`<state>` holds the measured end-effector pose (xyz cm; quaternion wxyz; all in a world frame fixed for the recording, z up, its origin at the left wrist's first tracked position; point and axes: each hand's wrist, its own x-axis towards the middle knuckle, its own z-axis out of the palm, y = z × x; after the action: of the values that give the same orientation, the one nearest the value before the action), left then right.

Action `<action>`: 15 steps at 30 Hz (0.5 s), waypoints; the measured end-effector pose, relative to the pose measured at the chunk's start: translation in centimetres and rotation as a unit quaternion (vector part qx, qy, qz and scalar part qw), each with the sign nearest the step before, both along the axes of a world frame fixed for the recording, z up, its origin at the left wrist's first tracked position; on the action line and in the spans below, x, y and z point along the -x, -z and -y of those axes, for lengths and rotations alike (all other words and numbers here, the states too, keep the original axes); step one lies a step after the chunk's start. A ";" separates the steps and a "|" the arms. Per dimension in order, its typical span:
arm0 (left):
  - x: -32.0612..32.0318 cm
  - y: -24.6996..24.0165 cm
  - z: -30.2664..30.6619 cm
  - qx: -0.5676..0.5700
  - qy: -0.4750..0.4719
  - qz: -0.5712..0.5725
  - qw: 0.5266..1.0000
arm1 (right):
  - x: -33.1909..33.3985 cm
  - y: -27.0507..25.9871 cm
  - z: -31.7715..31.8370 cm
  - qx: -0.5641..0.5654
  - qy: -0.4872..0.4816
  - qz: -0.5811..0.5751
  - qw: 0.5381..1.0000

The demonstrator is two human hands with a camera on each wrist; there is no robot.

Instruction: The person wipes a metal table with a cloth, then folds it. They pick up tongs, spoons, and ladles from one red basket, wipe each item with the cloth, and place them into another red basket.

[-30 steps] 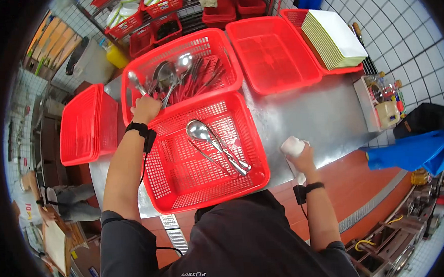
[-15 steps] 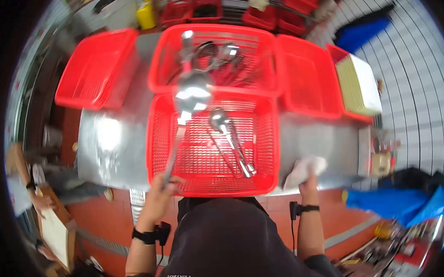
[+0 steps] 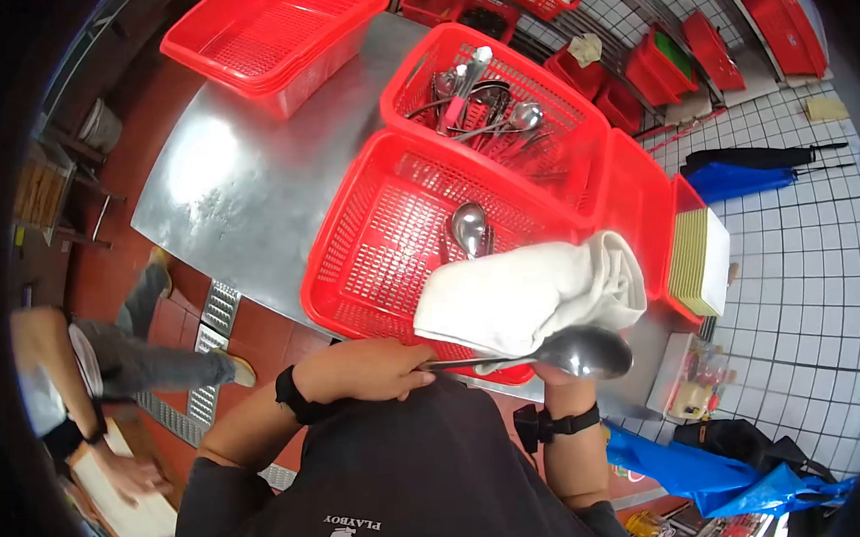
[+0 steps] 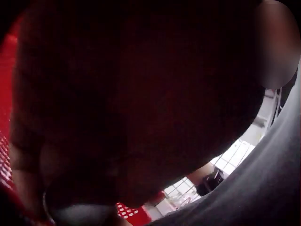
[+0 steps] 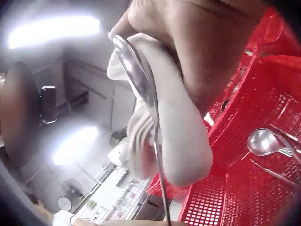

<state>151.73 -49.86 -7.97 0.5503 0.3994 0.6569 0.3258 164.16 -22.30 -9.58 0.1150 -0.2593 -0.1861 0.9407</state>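
In the head view the left hand pinches the handle end of a large ladle-like spoon, which lies level in front of the body. The right hand, mostly hidden behind the spoon's bowl and a white cloth, holds that cloth against the bowl. The right wrist view shows the right hand above, gripping the cloth beside the spoon. Beyond them, a red basket holds a smaller spoon and other utensils partly hidden by the cloth. The left wrist view is mostly dark.
Behind stands another red basket of mixed utensils. Stacked red baskets stand at the left of the metal table. White plates are piled at the right. Another person's hand rests on a board at lower left.
The left hand has lifted a large spoon out of the rear basket and brought it to the body. The right hand has raised the cloth to meet it. The head view has turned.
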 end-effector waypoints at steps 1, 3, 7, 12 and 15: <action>0.1 -0.2 0.3 -0.001 -0.002 0.000 1.000 | 0.8 -1.9 1.7 -0.036 -0.004 -0.027 0.999; 0.1 -0.3 0.9 -0.077 -0.035 0.018 0.996 | 1.3 -3.9 3.2 -0.027 -0.049 -0.030 0.998; 0.2 1.4 2.2 -0.147 -0.118 -0.060 0.980 | 1.2 -2.0 2.6 -0.059 0.048 -0.017 0.997; 1.3 0.5 3.0 -0.128 -0.172 -0.026 0.976 | -3.1 -4.4 -2.7 -0.120 0.217 0.041 0.968; 1.7 0.8 2.7 -0.081 -0.255 0.045 0.963 | -5.1 -10.5 -4.9 -0.262 0.270 -0.034 0.926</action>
<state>150.06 -52.61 -8.80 0.4437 0.2469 0.6832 0.5247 169.30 -17.39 0.92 0.4347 -0.2286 -0.3450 0.7998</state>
